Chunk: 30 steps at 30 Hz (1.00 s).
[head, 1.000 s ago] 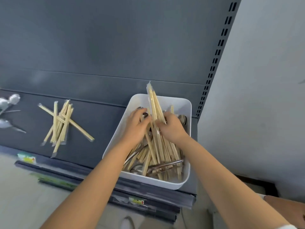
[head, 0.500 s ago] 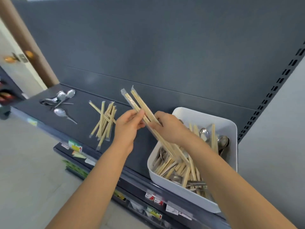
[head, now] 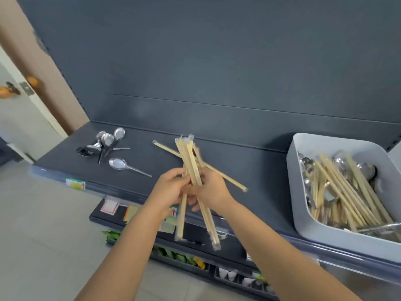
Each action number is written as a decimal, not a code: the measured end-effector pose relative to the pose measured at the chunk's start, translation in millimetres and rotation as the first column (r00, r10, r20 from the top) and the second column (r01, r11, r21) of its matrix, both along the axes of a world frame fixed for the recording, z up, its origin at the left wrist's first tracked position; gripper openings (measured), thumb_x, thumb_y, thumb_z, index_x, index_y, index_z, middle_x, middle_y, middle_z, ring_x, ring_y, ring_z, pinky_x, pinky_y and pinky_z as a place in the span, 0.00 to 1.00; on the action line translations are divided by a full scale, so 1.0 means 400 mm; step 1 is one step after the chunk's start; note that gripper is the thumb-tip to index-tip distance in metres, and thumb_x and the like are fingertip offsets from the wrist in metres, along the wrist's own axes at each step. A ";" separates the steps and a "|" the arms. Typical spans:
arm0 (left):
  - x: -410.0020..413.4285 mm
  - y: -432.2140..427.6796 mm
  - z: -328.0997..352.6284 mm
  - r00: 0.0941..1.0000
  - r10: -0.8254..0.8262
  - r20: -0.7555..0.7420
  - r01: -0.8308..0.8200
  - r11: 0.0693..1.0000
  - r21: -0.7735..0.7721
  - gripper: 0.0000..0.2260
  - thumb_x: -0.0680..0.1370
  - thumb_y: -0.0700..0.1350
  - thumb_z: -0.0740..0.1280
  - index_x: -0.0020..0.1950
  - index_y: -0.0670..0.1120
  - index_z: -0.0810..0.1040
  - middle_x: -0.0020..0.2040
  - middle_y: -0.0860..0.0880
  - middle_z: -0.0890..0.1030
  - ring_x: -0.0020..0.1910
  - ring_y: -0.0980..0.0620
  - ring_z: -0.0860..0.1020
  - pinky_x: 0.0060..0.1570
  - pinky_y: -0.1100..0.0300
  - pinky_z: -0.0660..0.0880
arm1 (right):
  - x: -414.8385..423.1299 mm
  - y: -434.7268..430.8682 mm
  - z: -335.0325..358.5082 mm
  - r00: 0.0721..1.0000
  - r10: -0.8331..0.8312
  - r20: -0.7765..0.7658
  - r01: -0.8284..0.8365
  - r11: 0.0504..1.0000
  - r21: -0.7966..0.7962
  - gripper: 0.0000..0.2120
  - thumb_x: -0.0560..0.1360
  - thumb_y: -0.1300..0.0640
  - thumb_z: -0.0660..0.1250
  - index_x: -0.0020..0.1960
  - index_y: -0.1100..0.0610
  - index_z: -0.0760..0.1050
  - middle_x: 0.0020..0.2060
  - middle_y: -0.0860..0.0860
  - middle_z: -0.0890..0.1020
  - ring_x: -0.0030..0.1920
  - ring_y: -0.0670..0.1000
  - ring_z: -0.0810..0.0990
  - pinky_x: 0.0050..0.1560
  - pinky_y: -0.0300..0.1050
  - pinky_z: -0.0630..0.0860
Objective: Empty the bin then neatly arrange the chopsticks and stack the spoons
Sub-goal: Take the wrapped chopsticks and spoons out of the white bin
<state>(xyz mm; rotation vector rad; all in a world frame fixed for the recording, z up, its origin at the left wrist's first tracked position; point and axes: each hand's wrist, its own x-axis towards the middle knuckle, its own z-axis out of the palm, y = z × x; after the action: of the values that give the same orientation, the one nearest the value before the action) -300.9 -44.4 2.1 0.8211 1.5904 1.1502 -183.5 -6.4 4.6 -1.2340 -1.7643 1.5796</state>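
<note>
My left hand (head: 171, 187) and my right hand (head: 211, 190) together grip a bundle of wrapped wooden chopsticks (head: 189, 161) above the dark shelf (head: 256, 170). The bundle stands nearly upright over the loose chopstick pile (head: 219, 173) lying on the shelf, most of it hidden behind my hands. The white bin (head: 303, 142) at the right still holds many chopsticks (head: 345, 190) mixed with metal spoons (head: 366, 169). Several spoons (head: 106, 142) lie in a loose heap at the shelf's left end, with one single spoon (head: 121, 165) in front of them.
The grey back panel (head: 195, 61) rises behind the shelf. Lower shelves (head: 191, 260) with small packaged goods and price tags jut out below. A door with orange knobs (head: 32, 81) stands at the far left, and tiled floor (head: 43, 235) lies beneath.
Both hands lifted a bundle of chopsticks out of the bin and carried it left, over the pile on the shelf. The view swung left, so the bin now sits at the right edge.
</note>
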 end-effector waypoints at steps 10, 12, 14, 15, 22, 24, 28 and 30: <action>-0.188 0.221 -0.103 0.855 -0.262 -0.448 0.250 0.964 -0.087 0.17 0.78 0.38 0.65 0.66 0.49 0.75 0.55 0.49 0.80 0.51 0.51 0.77 0.49 0.61 0.69 | -0.050 0.174 -0.068 0.941 -0.193 0.279 0.132 0.965 0.225 0.04 0.80 0.57 0.59 0.50 0.55 0.71 0.34 0.46 0.74 0.33 0.50 0.74 0.40 0.50 0.78; -0.201 0.279 -0.127 0.824 -0.328 -0.463 0.317 0.943 -0.104 0.21 0.76 0.34 0.64 0.68 0.47 0.73 0.60 0.48 0.79 0.55 0.50 0.77 0.51 0.63 0.70 | -0.065 0.223 -0.093 0.937 -0.200 0.287 0.120 0.954 0.274 0.04 0.79 0.58 0.60 0.52 0.55 0.73 0.37 0.42 0.75 0.37 0.48 0.74 0.43 0.49 0.77; -0.208 0.327 -0.146 0.800 -0.381 -0.464 0.378 0.920 -0.103 0.23 0.75 0.31 0.64 0.68 0.47 0.72 0.59 0.50 0.77 0.54 0.52 0.77 0.49 0.66 0.72 | -0.085 0.262 -0.112 0.935 -0.220 0.276 0.130 0.942 0.309 0.09 0.78 0.61 0.62 0.57 0.57 0.75 0.43 0.43 0.77 0.42 0.46 0.74 0.43 0.38 0.71; -0.211 0.348 -0.154 0.801 -0.391 -0.453 0.396 0.914 -0.089 0.23 0.75 0.31 0.65 0.68 0.46 0.72 0.58 0.51 0.77 0.55 0.52 0.77 0.50 0.66 0.73 | -0.095 0.278 -0.120 0.932 -0.228 0.281 0.135 0.939 0.316 0.10 0.78 0.62 0.62 0.58 0.58 0.75 0.46 0.45 0.78 0.44 0.47 0.75 0.43 0.33 0.68; -0.261 0.430 -0.167 0.734 -0.263 -0.626 0.416 0.903 0.108 0.19 0.75 0.37 0.67 0.64 0.51 0.75 0.57 0.58 0.75 0.53 0.59 0.75 0.54 0.63 0.72 | -0.144 0.346 -0.180 0.876 -0.235 0.421 0.033 0.901 0.433 0.17 0.77 0.64 0.59 0.65 0.57 0.71 0.57 0.55 0.75 0.56 0.57 0.75 0.55 0.46 0.71; -0.272 0.440 -0.162 0.700 -0.270 -0.661 0.451 0.885 0.116 0.18 0.75 0.38 0.66 0.64 0.50 0.75 0.57 0.56 0.75 0.55 0.56 0.75 0.56 0.59 0.72 | -0.150 0.344 -0.186 0.851 -0.236 0.469 0.000 0.893 0.451 0.17 0.78 0.63 0.58 0.65 0.57 0.71 0.58 0.55 0.75 0.57 0.58 0.74 0.56 0.46 0.70; -0.281 0.478 -0.145 0.634 -0.269 -0.725 0.530 0.834 0.155 0.17 0.76 0.40 0.65 0.66 0.45 0.74 0.62 0.51 0.75 0.62 0.50 0.73 0.62 0.56 0.69 | -0.155 0.336 -0.172 0.750 -0.303 0.587 -0.003 0.887 0.462 0.18 0.79 0.59 0.57 0.69 0.57 0.69 0.64 0.55 0.73 0.63 0.59 0.70 0.64 0.51 0.67; -0.268 0.496 -0.125 0.599 -0.267 -0.755 0.578 0.797 0.176 0.16 0.77 0.42 0.65 0.65 0.45 0.75 0.63 0.50 0.75 0.62 0.50 0.72 0.62 0.58 0.67 | -0.149 0.314 -0.153 0.707 -0.357 0.610 0.053 0.887 0.458 0.19 0.79 0.58 0.58 0.70 0.57 0.67 0.66 0.54 0.71 0.65 0.58 0.69 0.65 0.50 0.66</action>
<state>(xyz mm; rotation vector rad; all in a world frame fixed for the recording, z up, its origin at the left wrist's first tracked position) -408.0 153.8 -47.8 2.0175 1.5805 0.8315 -243.2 119.3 -56.5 -1.8524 -2.1212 0.5604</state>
